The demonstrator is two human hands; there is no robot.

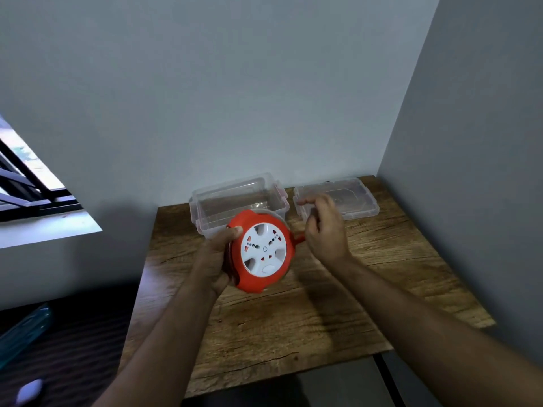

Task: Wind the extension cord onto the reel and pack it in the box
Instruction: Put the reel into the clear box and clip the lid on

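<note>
Wooden surface (293,318) in a grey corner: left hand (216,259) grips the reel (261,251) upright, socket face toward us, above it; right hand (323,227), fingers curled, seems to pinch the orange handle (299,238); open box (238,201) sits just behind, lid (352,198) beside

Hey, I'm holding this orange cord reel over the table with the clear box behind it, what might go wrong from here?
1. Only the left hand grips the reel, by its edge and above the table; it may slip and drop.
2. The right hand works the small orange piece at the reel's side; a finger may get pinched there.
3. The reel looks nearly as wide as the open box, so it may catch the rim.
</note>
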